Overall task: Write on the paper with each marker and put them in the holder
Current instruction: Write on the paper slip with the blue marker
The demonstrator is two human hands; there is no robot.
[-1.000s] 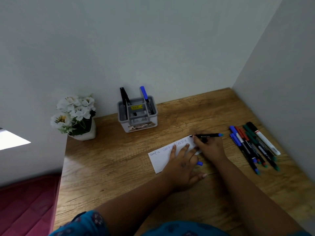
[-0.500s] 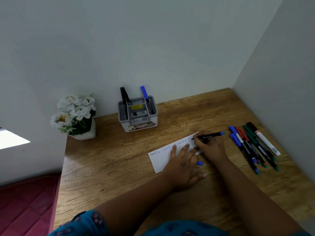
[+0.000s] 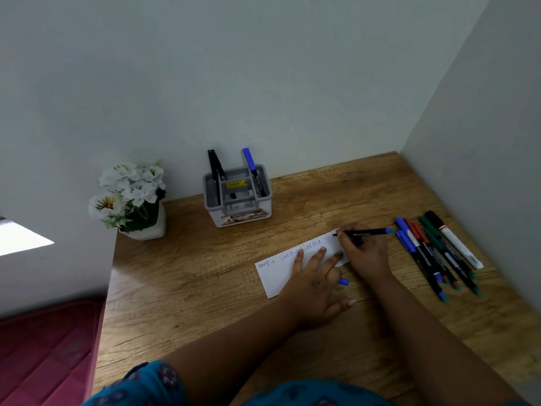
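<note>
A white strip of paper [image 3: 273,276] with blue handwriting lies on the wooden desk [image 3: 187,276]. My left hand [image 3: 314,284] presses flat on it, and a blue cap [image 3: 344,281] pokes out between its fingers. My right hand [image 3: 364,252] grips a black marker with a blue end [image 3: 367,231], its tip touching the paper's far right end. A grey holder [image 3: 237,197] at the back wall carries a black marker [image 3: 214,171] and a blue-capped marker [image 3: 252,168].
Several capped markers [image 3: 436,253], blue, red, green and black, lie in a row on the desk at the right, close to the side wall. A pot of white flowers [image 3: 131,197] stands at the back left. Left of the desk is a red mat [image 3: 44,347].
The marker tip has shifted slightly rightward along the paper's far end as my right hand writes. My left hand has stayed flat on the paper.
</note>
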